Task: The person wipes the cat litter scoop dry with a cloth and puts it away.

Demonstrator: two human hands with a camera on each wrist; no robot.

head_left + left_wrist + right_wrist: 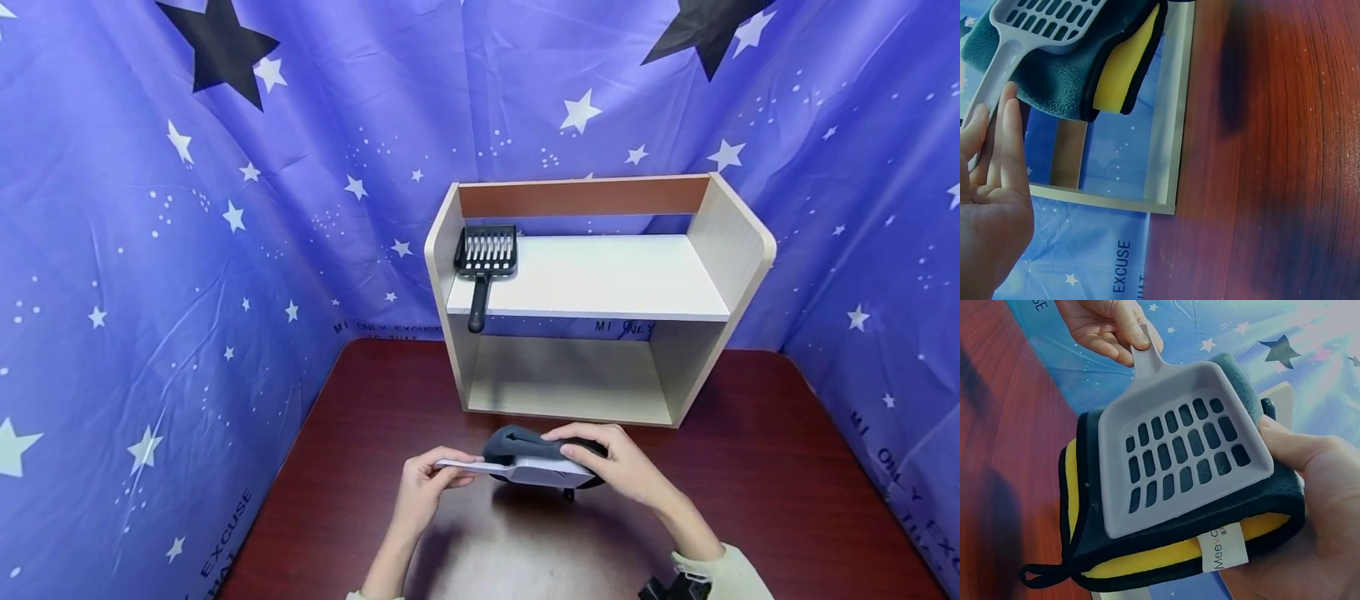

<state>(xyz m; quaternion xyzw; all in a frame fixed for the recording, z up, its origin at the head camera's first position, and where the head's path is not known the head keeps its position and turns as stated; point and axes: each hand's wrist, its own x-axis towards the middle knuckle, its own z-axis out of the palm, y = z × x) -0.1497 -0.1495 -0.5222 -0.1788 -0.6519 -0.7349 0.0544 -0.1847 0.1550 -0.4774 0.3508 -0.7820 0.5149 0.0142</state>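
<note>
A pale grey slotted litter scoop (551,473) is held low over the table, its handle between the thumb and fingers of my left hand (431,483). Against the underside of its head lies a folded dark teal microfibre cloth (525,442) with a yellow inner side and black edging. My right hand (618,462) grips this cloth, thumb near the scoop's rim. In the right wrist view the scoop's slotted head (1172,447) faces the camera, and a white label (1224,547) and a hanging loop (1044,575) show on the cloth. Most right-hand fingers are hidden behind the cloth.
A two-tier wooden shelf (588,315) stands at the back of the dark red table (360,467). On its upper board, at the left, lies a black slotted scoop (480,304), its handle overhanging the front edge. Blue star-patterned curtains (390,125) enclose the table.
</note>
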